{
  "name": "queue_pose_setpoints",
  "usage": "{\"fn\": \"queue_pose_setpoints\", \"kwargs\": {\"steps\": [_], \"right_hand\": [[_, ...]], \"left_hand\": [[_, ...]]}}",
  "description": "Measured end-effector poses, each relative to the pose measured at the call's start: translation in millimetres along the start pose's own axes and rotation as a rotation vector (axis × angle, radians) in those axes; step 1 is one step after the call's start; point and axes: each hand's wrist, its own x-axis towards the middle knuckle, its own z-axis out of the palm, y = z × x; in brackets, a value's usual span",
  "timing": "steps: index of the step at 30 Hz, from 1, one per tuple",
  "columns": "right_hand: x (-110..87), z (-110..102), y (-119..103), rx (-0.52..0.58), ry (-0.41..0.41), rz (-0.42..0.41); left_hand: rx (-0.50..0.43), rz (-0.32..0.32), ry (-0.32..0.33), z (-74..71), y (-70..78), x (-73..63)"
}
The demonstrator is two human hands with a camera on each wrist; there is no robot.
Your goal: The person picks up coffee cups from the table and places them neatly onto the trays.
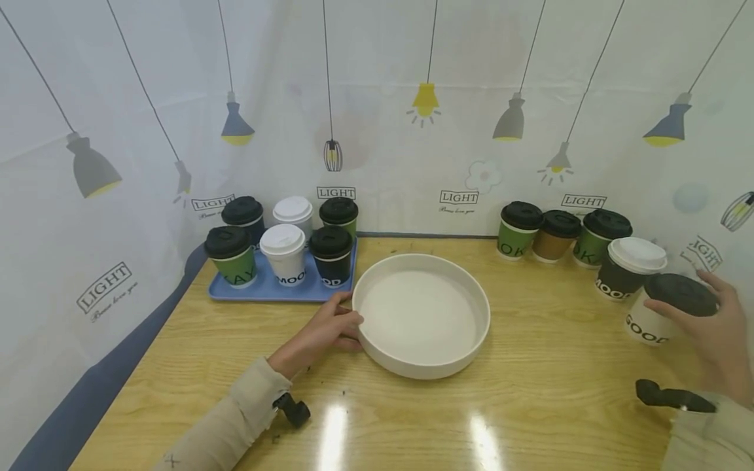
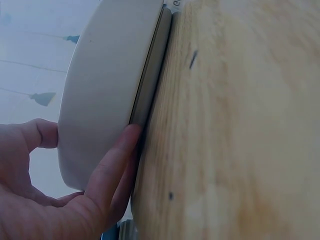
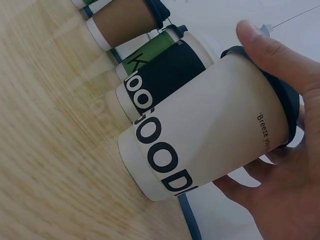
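Note:
A round cream tray [image 1: 421, 314] with a raised rim stands mid-table, nothing in it. My left hand [image 1: 326, 327] holds its left side; in the left wrist view, fingers [image 2: 112, 167] lie along the wall near a thin base disc [image 2: 156, 65]. At the far right, my right hand [image 1: 721, 327] grips a white paper cup [image 1: 643, 320] marked GOOD by its black lid [image 1: 683, 294]. The thumb [image 3: 272, 50] is on one side of the lid, the other fingers partly hidden behind the cup. Whether the cup's bottom touches the table, I cannot tell.
More lidded cups line the back right: a black one with a white lid [image 1: 627, 268], a brown one [image 1: 554, 242] and two green ones [image 1: 518, 232]. On the left, a blue tray [image 1: 277, 293] carries several lidded cups. A printed curtain [image 1: 400, 163] hangs behind the table.

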Motion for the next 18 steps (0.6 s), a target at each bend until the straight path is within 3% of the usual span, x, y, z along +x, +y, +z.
{"fn": "queue_pose_setpoints", "kwargs": {"steps": [7,18], "right_hand": [[2.8,6.6,9.0,0.055,-0.030,-0.021],[2.4,3.5,8.2,-0.011,-0.052,-0.091]], "left_hand": [[-0.002,-0.004,0.011,0.5,0.3,-0.5],[0.005,-0.016,0.010,0.8,1.6,-0.2]]}}
